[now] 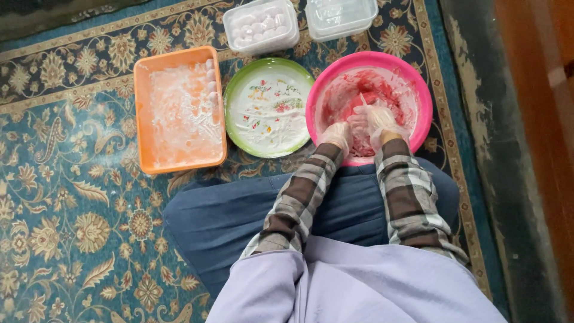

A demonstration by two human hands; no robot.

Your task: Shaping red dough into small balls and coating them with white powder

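Dough [363, 143], pink-red, sits in the pink bowl [418, 90] on the carpet [72, 227] at your knees. Left to right: orange tray [142, 119] dusted with white flour, green-rimmed plate [236, 119] also floured, then the bowl; behind them two clear lidded boxes, one [260, 25] holding pale balls, one [339, 17] looking empty. Your left hand [336, 135] and right hand [375, 121], both gloved, are in the bowl, fingers curled into the dough, grasping it. Looks soft, sticky, smearing the bowl wall; likely light, tears easily; scoop from underneath. Lump is irregular, no clear long axis or heading I can tell.
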